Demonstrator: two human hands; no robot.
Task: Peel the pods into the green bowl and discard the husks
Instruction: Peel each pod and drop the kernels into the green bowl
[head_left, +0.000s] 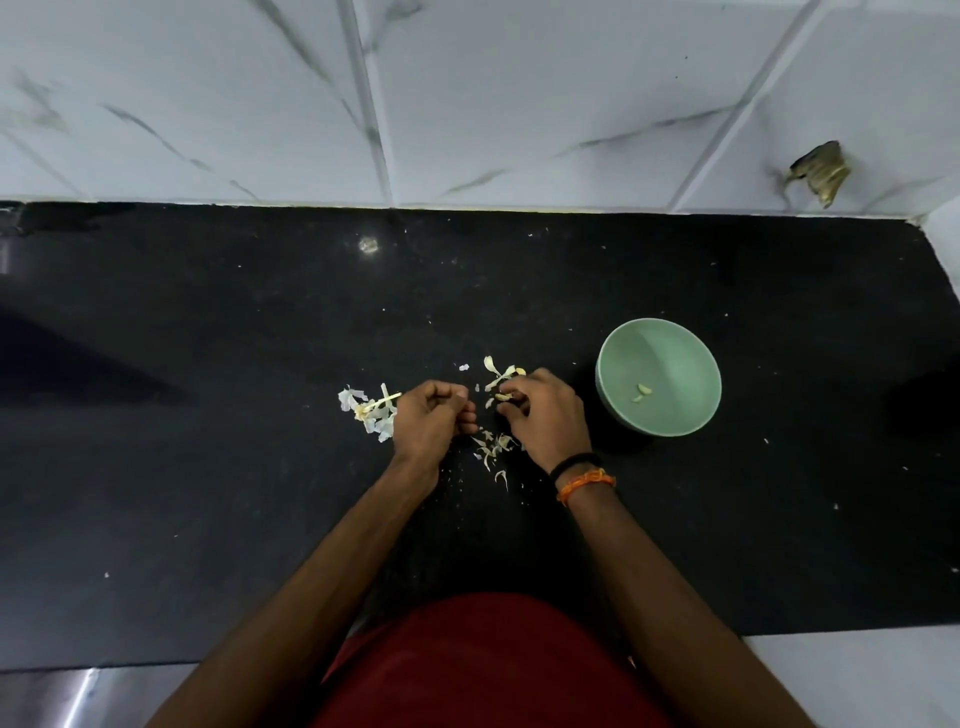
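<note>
Far left of the green bowl (658, 376), a husk pile (368, 413) lies half-hidden behind the left hand (431, 421), fingers curled, contents unseen. Nearer the bowl, the right hand (543, 413) pinches a pod (503, 397) at its fingertips. Two peeled pieces (641, 392) sit inside on the black counter (208, 467).

Black counter (208, 467) bears green bowl (613, 364) and husks (491, 447).
</note>
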